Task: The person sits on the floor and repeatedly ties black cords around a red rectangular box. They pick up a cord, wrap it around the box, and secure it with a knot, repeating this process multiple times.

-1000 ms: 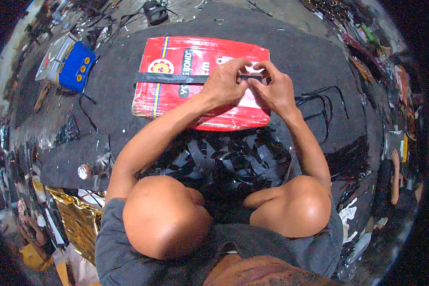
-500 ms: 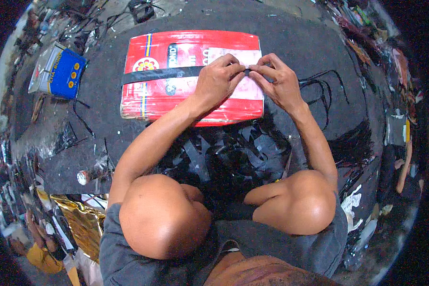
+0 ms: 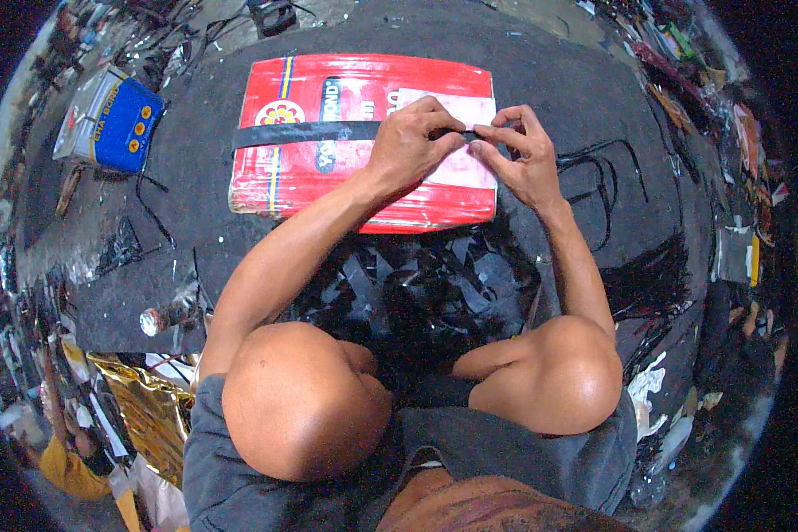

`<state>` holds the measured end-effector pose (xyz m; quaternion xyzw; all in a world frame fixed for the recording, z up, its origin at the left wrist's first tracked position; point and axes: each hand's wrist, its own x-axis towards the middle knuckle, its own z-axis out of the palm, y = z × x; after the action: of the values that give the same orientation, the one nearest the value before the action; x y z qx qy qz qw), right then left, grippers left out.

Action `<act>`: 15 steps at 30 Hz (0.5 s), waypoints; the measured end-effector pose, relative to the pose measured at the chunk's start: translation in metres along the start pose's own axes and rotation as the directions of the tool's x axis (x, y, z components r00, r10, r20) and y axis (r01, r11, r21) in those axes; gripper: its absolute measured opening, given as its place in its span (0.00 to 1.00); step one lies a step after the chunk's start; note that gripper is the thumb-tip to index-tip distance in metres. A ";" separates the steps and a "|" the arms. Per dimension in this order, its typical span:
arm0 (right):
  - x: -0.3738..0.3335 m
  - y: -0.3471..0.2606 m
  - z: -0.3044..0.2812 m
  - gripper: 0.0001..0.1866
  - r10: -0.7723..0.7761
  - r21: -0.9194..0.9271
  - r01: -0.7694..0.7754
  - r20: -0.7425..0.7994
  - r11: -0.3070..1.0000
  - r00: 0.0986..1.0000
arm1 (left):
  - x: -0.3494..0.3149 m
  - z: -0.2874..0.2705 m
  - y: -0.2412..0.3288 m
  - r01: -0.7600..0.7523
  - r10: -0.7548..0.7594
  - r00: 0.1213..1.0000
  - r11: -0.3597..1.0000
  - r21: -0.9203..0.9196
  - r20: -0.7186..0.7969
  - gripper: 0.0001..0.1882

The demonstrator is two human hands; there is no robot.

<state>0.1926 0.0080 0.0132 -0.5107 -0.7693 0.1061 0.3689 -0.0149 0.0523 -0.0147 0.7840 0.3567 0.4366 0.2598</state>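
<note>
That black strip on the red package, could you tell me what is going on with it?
A person sitting on the dark floor has both hands over a flat red package. A black strip lies across its top from the left side to the hands. The left hand and the right hand meet at the strip's right end, fingertips pinching it over the package's pale patch. A heap of black scraps lies between the package and the person's knees, and a blue box sits off to the left.
</note>
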 end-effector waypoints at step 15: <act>-0.001 0.022 0.043 0.13 0.456 0.725 -0.260 -0.083 0.638 0.886 | 0.017 -0.002 0.010 0.140 -0.149 0.985 0.985 0.103 0.089 0.08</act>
<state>0.1792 0.0266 -0.0298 -0.4864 -0.4991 0.3912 0.6010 -0.0074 0.0600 0.0025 0.7879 0.4203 0.3603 0.2696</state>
